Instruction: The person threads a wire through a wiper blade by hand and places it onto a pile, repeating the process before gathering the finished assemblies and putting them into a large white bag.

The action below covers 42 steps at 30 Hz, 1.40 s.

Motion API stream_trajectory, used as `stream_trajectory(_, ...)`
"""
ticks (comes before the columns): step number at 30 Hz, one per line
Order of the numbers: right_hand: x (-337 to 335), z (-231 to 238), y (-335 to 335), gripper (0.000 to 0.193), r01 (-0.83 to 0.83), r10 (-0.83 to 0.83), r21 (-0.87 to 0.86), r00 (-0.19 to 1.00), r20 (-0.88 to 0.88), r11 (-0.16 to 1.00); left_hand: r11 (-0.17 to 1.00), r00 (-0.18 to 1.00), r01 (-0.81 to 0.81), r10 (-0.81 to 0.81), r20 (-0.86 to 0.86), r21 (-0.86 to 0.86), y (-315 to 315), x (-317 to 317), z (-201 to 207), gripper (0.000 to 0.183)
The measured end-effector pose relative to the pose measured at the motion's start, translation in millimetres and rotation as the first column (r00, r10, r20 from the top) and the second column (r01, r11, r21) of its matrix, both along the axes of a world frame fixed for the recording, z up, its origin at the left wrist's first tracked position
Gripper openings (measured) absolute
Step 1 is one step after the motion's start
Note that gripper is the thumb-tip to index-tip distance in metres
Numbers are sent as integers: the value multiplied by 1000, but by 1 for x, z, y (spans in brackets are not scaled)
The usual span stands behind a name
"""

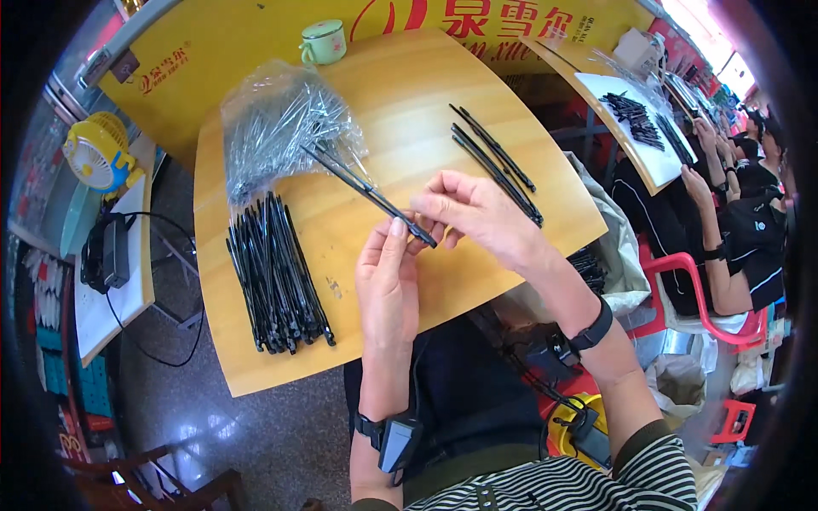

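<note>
Wooden table (409,111), its near edge partly hidden by both forearms (567,285); on its far left, a crumpled clear bag (264,128), hard to see into. Nearer lies a pile of black rods (277,281). Over mid-table, the left hand (388,285) grasps slim black strips (358,183); the right hand (486,217) curls its fingers at their near end, whether gripping I cannot tell. Beyond, a pale green cup (324,43)

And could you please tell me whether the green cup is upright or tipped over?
Upright: the green cup has its base down, its top uppermost and its handle at the side.
</note>
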State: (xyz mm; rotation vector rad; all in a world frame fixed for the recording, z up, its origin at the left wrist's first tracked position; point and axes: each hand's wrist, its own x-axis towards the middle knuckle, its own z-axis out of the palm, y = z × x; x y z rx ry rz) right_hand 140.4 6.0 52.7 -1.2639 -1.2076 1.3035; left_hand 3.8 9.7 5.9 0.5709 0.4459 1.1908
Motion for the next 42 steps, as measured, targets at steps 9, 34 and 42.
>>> stream_trajectory(9,-12,-29,70,24,130,-278,279,752,598,951,999,998,-48,47,36,8,-6,-1,-2,16)
stream_trajectory(34,5,-6,38,16,103,-59,-108,933,354,989,992,992,-125,125,6,4,-7,-3,-8,21)
stream_trajectory(42,15,-12,26,14,100,-99,-129,995,18,987,993,993,-119,119,-23,25,-9,-3,-6,20)
